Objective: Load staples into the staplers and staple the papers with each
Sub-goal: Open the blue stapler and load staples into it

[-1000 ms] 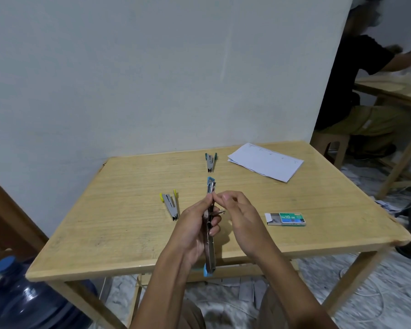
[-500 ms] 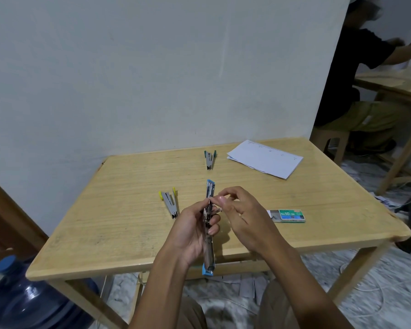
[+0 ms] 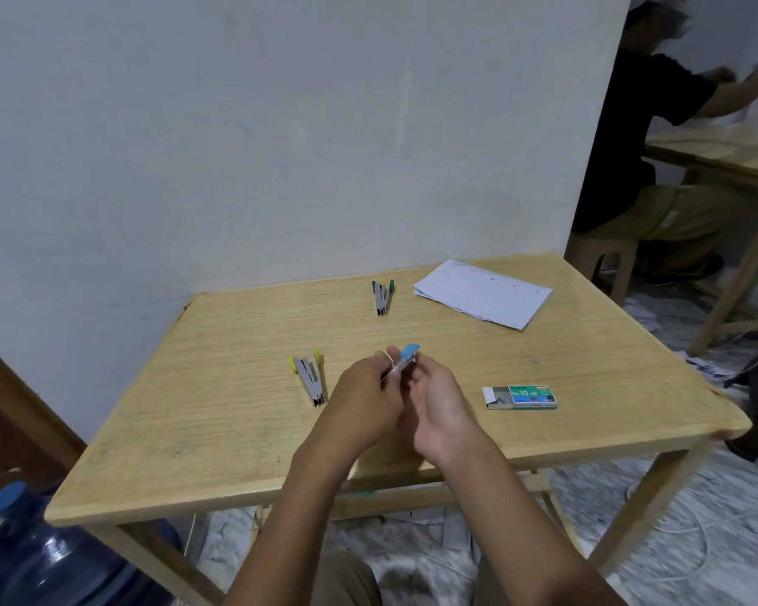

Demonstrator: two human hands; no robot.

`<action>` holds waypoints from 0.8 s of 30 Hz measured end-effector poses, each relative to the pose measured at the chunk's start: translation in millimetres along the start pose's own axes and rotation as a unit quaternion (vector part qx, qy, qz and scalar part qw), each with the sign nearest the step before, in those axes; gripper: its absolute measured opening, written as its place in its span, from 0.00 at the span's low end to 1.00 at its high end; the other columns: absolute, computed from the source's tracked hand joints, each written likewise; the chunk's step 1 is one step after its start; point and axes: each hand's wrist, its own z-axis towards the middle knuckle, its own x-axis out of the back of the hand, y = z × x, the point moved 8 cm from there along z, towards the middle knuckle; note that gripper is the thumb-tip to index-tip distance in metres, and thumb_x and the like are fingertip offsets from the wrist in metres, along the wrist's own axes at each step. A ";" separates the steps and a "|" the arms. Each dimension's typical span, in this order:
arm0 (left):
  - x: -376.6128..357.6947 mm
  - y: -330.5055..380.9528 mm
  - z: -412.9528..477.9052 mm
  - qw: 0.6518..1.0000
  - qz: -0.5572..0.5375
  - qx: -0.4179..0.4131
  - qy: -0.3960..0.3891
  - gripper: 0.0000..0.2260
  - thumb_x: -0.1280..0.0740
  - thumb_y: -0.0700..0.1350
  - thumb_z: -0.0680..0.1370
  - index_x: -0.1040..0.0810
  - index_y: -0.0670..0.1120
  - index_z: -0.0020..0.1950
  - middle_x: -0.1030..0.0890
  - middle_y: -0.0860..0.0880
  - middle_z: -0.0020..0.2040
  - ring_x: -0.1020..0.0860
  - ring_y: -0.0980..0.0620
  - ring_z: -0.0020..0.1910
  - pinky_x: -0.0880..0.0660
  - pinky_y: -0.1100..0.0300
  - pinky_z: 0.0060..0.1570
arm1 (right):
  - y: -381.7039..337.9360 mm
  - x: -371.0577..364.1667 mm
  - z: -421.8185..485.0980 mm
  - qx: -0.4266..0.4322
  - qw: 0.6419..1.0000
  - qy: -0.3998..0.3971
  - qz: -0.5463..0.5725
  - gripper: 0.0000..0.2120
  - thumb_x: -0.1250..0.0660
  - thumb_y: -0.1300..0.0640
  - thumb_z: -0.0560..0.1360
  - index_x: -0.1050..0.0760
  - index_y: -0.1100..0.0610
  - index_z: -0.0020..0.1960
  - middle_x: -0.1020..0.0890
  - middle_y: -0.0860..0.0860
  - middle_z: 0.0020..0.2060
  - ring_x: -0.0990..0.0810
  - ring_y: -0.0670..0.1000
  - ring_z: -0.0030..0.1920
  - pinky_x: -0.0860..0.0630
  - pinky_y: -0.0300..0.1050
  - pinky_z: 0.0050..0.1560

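A blue stapler (image 3: 405,358) is held above the wooden table (image 3: 219,435) between both hands, only its blue end and a strip of metal showing. My left hand (image 3: 364,404) grips it from the left. My right hand (image 3: 438,402) cups it from the right, fingers curled at its side. A yellow stapler (image 3: 309,379) lies to the left of my hands. A green stapler (image 3: 382,296) lies farther back. A green staple box (image 3: 521,396), drawer slid partly out, sits to the right. A stack of white papers (image 3: 484,293) rests at the far right corner.
A white wall rises right behind the table. A blue water jug (image 3: 49,557) stands on the floor at the lower left. Another person (image 3: 657,159) sits at a second table on the right. Cables and scraps lie on the floor.
The blue stapler was opened out flat and long in my left hand; now it is folded up between both hands, with only its blue end showing. My hands have lowered towards the table.
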 end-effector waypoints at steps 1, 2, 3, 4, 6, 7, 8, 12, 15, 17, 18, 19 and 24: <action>0.9 3.7 1.4 0.999 0.039 -0.014 0.007 0.10 0.42 0.42 0.83 0.21 0.45 0.56 0.21 0.49 0.46 0.24 0.52 0.43 0.35 0.69 0.33 | 2.5 -0.8 1.1 -0.012 1.000 0.006 0.027 0.19 0.46 0.51 0.84 0.20 0.60 0.59 0.16 0.58 0.55 0.19 0.56 0.59 0.25 0.49 0.60; 1.3 6.4 2.5 0.998 0.057 -0.022 0.007 0.11 0.42 0.42 0.82 0.22 0.45 0.59 0.22 0.50 0.49 0.24 0.52 0.45 0.35 0.68 0.34 | 4.1 -0.9 1.5 -0.017 0.999 0.013 0.048 0.19 0.45 0.52 0.84 0.20 0.60 0.58 0.15 0.57 0.53 0.18 0.55 0.57 0.25 0.48 0.58; 2.3 8.7 4.0 0.997 0.068 -0.031 0.010 0.11 0.42 0.41 0.82 0.21 0.44 0.58 0.22 0.51 0.49 0.23 0.52 0.45 0.35 0.67 0.34 | 5.0 0.1 2.8 -0.017 0.998 0.022 0.063 0.18 0.45 0.53 0.84 0.19 0.61 0.56 0.15 0.56 0.48 0.18 0.54 0.52 0.24 0.46 0.56; 4.8 11.8 5.2 0.996 0.078 -0.043 0.017 0.11 0.42 0.42 0.82 0.20 0.44 0.55 0.21 0.50 0.47 0.23 0.51 0.44 0.35 0.66 0.33 | 5.2 0.0 2.7 -0.015 0.996 0.028 0.079 0.18 0.45 0.54 0.84 0.19 0.61 0.54 0.15 0.56 0.43 0.18 0.52 0.47 0.23 0.44 0.53; 8.7 15.0 7.3 0.995 0.078 -0.056 0.022 0.11 0.41 0.42 0.82 0.20 0.44 0.47 0.20 0.48 0.41 0.23 0.51 0.39 0.33 0.64 0.32 | 5.5 -0.3 3.2 -0.014 0.995 0.026 0.099 0.17 0.45 0.55 0.85 0.20 0.62 0.52 0.17 0.55 0.39 0.20 0.51 0.40 0.22 0.43 0.44; 11.0 14.4 7.5 0.997 0.054 -0.056 0.025 0.12 0.41 0.43 0.82 0.20 0.43 0.45 0.21 0.48 0.38 0.23 0.52 0.36 0.31 0.62 0.32 | 4.2 -0.1 3.7 -0.010 0.995 0.026 0.098 0.17 0.45 0.55 0.84 0.20 0.62 0.52 0.18 0.55 0.39 0.21 0.50 0.38 0.23 0.42 0.40; 12.3 10.9 7.6 0.999 0.009 -0.045 0.027 0.13 0.41 0.43 0.82 0.19 0.42 0.44 0.21 0.49 0.35 0.24 0.54 0.32 0.31 0.61 0.31 | 0.9 1.4 4.5 0.002 0.995 0.026 0.093 0.16 0.45 0.56 0.84 0.21 0.61 0.53 0.20 0.54 0.38 0.22 0.50 0.36 0.25 0.42 0.38; 8.9 -21.1 2.1 0.962 -0.258 0.088 0.031 0.11 0.39 0.43 0.83 0.18 0.43 0.47 0.28 0.49 0.32 0.34 0.54 0.29 0.35 0.60 0.30 | -45.2 19.0 10.0 0.153 0.978 0.081 -0.114 0.11 0.47 0.61 0.81 0.25 0.60 0.53 0.31 0.48 0.31 0.36 0.46 0.28 0.39 0.40 0.30; 1.1 -40.9 -3.4 0.935 -0.320 0.151 0.027 0.10 0.39 0.42 0.83 0.19 0.42 0.50 0.28 0.48 0.33 0.33 0.52 0.30 0.34 0.60 0.30 | -88.4 11.9 9.3 0.259 0.846 0.127 -0.448 0.15 0.49 0.59 0.81 0.24 0.55 0.53 0.25 0.47 0.39 0.24 0.50 0.40 0.33 0.44 0.37; -4.8 -49.1 -5.4 0.931 -0.322 0.173 0.019 0.10 0.39 0.42 0.82 0.18 0.42 0.50 0.27 0.47 0.32 0.31 0.52 0.30 0.33 0.59 0.31 | -98.5 2.7 16.8 0.268 0.758 0.116 -0.584 0.15 0.50 0.57 0.81 0.24 0.53 0.51 0.22 0.48 0.45 0.22 0.53 0.50 0.29 0.45 0.46; -8.0 -52.1 -5.2 0.929 -0.323 0.181 0.016 0.10 0.39 0.42 0.82 0.18 0.42 0.50 0.27 0.47 0.32 0.31 0.52 0.30 0.33 0.59 0.31 | -99.7 1.1 22.5 0.258 0.722 0.108 -0.632 0.15 0.51 0.57 0.81 0.25 0.54 0.51 0.22 0.49 0.47 0.22 0.54 0.52 0.27 0.47 0.50; -11.1 -54.2 -5.1 0.927 -0.322 0.189 0.013 0.10 0.38 0.42 0.82 0.18 0.42 0.49 0.27 0.47 0.33 0.31 0.52 0.30 0.32 0.59 0.31 | -99.3 -0.2 28.7 0.245 0.691 0.097 -0.673 0.16 0.51 0.56 0.81 0.25 0.55 0.52 0.21 0.50 0.50 0.22 0.54 0.53 0.25 0.50 0.54; -20.4 -62.0 -4.7 0.923 -0.319 0.217 0.007 0.10 0.38 0.42 0.82 0.18 0.41 0.50 0.27 0.48 0.33 0.30 0.53 0.30 0.31 0.63 0.27 | -89.7 -1.0 46.7 0.182 0.606 0.027 -0.774 0.15 0.48 0.58 0.82 0.23 0.55 0.59 0.21 0.52 0.62 0.24 0.55 0.61 0.28 0.54 0.64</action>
